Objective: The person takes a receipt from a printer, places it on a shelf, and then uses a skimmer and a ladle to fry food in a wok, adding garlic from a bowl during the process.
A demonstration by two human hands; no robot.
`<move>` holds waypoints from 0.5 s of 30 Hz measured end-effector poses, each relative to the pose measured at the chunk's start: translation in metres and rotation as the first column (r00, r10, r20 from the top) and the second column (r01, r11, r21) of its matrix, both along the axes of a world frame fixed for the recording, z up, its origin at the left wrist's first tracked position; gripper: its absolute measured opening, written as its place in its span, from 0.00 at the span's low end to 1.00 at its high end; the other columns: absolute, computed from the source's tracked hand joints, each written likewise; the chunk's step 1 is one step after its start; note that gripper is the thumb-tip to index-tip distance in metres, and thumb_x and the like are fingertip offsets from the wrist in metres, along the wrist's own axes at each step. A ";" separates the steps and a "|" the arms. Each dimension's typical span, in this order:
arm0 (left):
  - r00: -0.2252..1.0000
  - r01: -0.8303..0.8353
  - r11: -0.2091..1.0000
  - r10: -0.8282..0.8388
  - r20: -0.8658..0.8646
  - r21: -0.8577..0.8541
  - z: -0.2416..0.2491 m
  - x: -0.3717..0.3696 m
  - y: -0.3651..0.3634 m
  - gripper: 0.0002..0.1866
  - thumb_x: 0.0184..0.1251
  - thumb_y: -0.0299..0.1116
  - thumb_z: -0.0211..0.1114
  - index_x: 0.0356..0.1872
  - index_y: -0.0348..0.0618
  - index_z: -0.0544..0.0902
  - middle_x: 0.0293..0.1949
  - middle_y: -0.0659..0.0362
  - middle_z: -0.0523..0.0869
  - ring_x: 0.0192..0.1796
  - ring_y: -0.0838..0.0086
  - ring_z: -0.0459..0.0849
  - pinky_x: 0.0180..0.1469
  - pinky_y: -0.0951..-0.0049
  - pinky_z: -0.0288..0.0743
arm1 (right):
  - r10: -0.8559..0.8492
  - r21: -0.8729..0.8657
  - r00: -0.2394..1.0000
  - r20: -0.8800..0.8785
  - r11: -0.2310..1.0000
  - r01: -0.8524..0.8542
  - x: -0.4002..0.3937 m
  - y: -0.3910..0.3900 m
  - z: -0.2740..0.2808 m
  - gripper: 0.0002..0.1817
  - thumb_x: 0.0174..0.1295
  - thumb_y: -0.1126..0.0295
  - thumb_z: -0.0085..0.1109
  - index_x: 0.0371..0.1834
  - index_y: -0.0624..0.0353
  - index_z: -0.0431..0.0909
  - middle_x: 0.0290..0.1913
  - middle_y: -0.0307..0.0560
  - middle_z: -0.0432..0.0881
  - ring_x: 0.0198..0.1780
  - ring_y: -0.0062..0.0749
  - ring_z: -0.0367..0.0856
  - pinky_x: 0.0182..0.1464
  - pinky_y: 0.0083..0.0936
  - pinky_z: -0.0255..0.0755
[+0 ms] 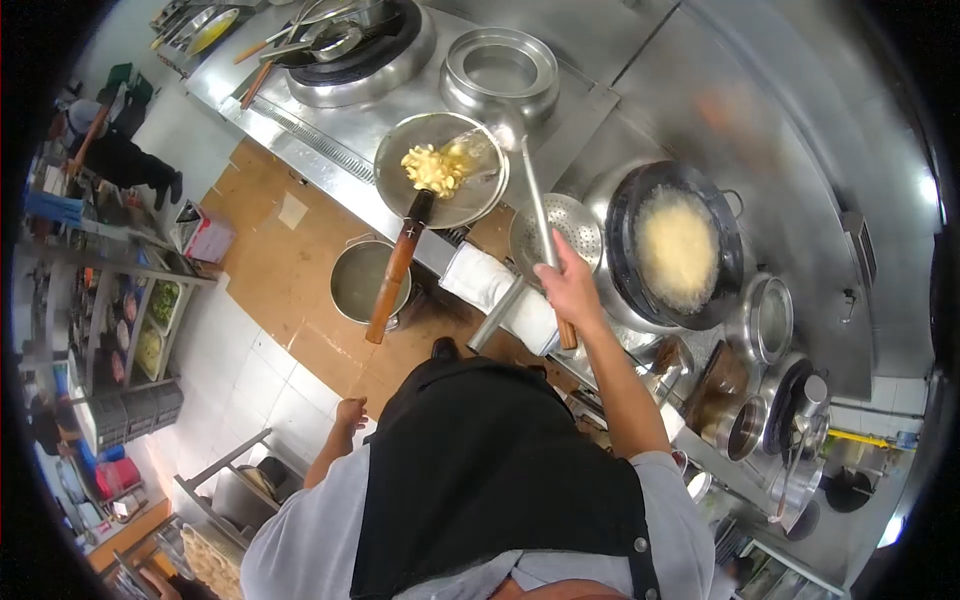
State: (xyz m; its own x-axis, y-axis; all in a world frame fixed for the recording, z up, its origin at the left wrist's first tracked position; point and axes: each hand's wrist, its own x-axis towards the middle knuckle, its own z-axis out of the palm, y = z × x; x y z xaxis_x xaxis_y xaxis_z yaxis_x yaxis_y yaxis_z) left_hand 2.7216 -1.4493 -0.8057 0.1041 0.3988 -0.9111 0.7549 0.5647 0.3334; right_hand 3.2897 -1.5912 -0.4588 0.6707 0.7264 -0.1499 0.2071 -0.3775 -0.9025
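My right hand (572, 285) is wrapped round the long handle of a ladle (541, 205). The ladle's bowl reaches to the right edge of a round mesh strainer (392, 165). Yellow cut pieces (436, 168) lie in the strainer, whose dark-brown wooden handle (395, 280) points toward me with no hand on it. Low at my side is my left hand (348, 415), its fingers curled and nothing visible in them. To the right of the ladle, a black wok (622, 245) holds pale, foaming liquid (678, 250). A perforated metal skimmer (560, 230) sits between wok and strainer.
A metal pot (362, 278) of liquid stands low on the left. A folded white cloth (495, 285) lies at the counter edge. Another burner with pans (350, 60) is at the back left, more pots (745, 425) at right. A person (125, 150) stands far left.
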 end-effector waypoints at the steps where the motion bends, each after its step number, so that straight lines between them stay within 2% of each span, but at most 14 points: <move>1: 0.996 0.091 0.996 -0.091 0.022 0.004 -0.009 -0.007 0.000 0.20 0.77 0.46 0.65 0.56 0.40 0.83 0.34 0.55 0.83 0.27 0.65 0.82 0.28 0.60 0.76 | -0.030 0.018 0.990 0.140 0.999 0.027 0.003 -0.013 -0.003 0.38 0.71 0.74 0.63 0.84 0.64 0.60 0.50 0.51 0.87 0.41 0.30 0.84 0.47 0.27 0.79; 2: 0.976 0.214 0.976 -0.216 0.039 0.038 -0.009 -0.006 0.003 0.18 0.77 0.45 0.65 0.54 0.40 0.83 0.32 0.56 0.82 0.26 0.66 0.80 0.26 0.61 0.74 | -0.065 0.114 0.958 0.278 0.993 0.035 0.007 -0.037 -0.015 0.38 0.71 0.75 0.63 0.84 0.63 0.61 0.47 0.48 0.87 0.38 0.28 0.83 0.44 0.27 0.79; 3: 0.937 0.339 0.938 -0.344 0.058 0.074 -0.008 0.000 0.007 0.17 0.78 0.44 0.65 0.53 0.41 0.83 0.30 0.57 0.81 0.24 0.67 0.79 0.25 0.62 0.73 | -0.139 0.122 0.957 0.253 0.986 0.111 0.007 -0.065 -0.010 0.39 0.70 0.75 0.64 0.84 0.61 0.61 0.43 0.45 0.86 0.35 0.26 0.81 0.40 0.26 0.78; 4: 0.933 0.349 0.935 -0.353 0.065 0.068 -0.010 0.012 0.009 0.15 0.78 0.44 0.65 0.52 0.42 0.83 0.29 0.58 0.80 0.23 0.68 0.78 0.24 0.64 0.71 | -0.214 0.130 0.950 0.226 0.974 0.188 0.008 -0.093 -0.006 0.39 0.70 0.76 0.64 0.85 0.60 0.61 0.40 0.43 0.85 0.33 0.24 0.79 0.37 0.26 0.77; 5: 0.929 0.359 0.931 -0.363 0.073 0.063 -0.009 0.026 0.011 0.14 0.78 0.43 0.64 0.50 0.43 0.83 0.28 0.59 0.79 0.21 0.70 0.77 0.22 0.65 0.70 | -0.336 0.031 0.941 0.040 0.942 0.335 0.000 -0.125 0.021 0.39 0.70 0.77 0.64 0.85 0.59 0.61 0.36 0.40 0.83 0.30 0.22 0.77 0.34 0.25 0.75; 6: 0.966 0.253 0.967 -0.253 0.062 0.010 -0.001 0.047 0.011 0.13 0.78 0.42 0.64 0.49 0.43 0.83 0.26 0.60 0.77 0.20 0.71 0.76 0.21 0.67 0.69 | -0.471 -0.087 0.872 -0.134 0.882 0.463 -0.009 -0.159 0.039 0.40 0.70 0.78 0.64 0.85 0.57 0.62 0.33 0.37 0.80 0.27 0.20 0.75 0.31 0.24 0.74; 7: 0.989 0.143 0.989 -0.141 0.041 -0.042 0.009 0.070 0.011 0.12 0.79 0.42 0.64 0.48 0.43 0.83 0.25 0.62 0.76 0.20 0.73 0.75 0.21 0.69 0.67 | -0.540 -0.032 0.830 -0.138 0.840 0.541 -0.012 -0.195 0.037 0.39 0.71 0.76 0.63 0.85 0.54 0.62 0.27 0.31 0.73 0.23 0.15 0.69 0.25 0.21 0.67; 8: 1.000 0.025 0.996 -0.024 0.009 -0.089 0.015 0.092 0.012 0.12 0.79 0.41 0.64 0.47 0.44 0.83 0.24 0.63 0.75 0.19 0.74 0.74 0.20 0.71 0.66 | -0.576 -0.104 0.813 -0.086 0.816 0.568 -0.012 -0.229 0.045 0.38 0.72 0.75 0.62 0.85 0.54 0.62 0.27 0.32 0.73 0.24 0.16 0.69 0.25 0.21 0.66; 9: 0.998 0.051 0.995 -0.048 0.037 -0.081 0.016 0.112 0.013 0.12 0.78 0.41 0.64 0.47 0.43 0.83 0.24 0.63 0.76 0.19 0.74 0.74 0.20 0.71 0.66 | -0.601 -0.174 0.798 -0.038 0.790 0.587 -0.013 -0.260 0.052 0.37 0.72 0.74 0.62 0.85 0.55 0.62 0.27 0.32 0.73 0.24 0.16 0.69 0.25 0.20 0.66; 12: 0.991 0.107 0.994 -0.104 0.089 -0.030 0.026 0.167 0.016 0.12 0.77 0.41 0.65 0.48 0.42 0.83 0.26 0.63 0.78 0.20 0.75 0.76 0.21 0.72 0.68 | -0.663 -0.225 0.748 -0.029 0.734 0.641 -0.018 -0.319 0.056 0.36 0.73 0.72 0.61 0.85 0.55 0.63 0.26 0.32 0.73 0.23 0.17 0.70 0.23 0.21 0.66; 15: 0.976 0.143 0.990 -0.137 0.172 -0.021 0.038 0.216 0.014 0.14 0.76 0.42 0.67 0.50 0.42 0.84 0.28 0.63 0.80 0.23 0.76 0.78 0.23 0.72 0.70 | -0.719 -0.238 0.635 -0.282 0.693 0.680 -0.024 -0.330 0.059 0.35 0.73 0.72 0.60 0.84 0.56 0.63 0.25 0.33 0.74 0.22 0.19 0.72 0.22 0.23 0.68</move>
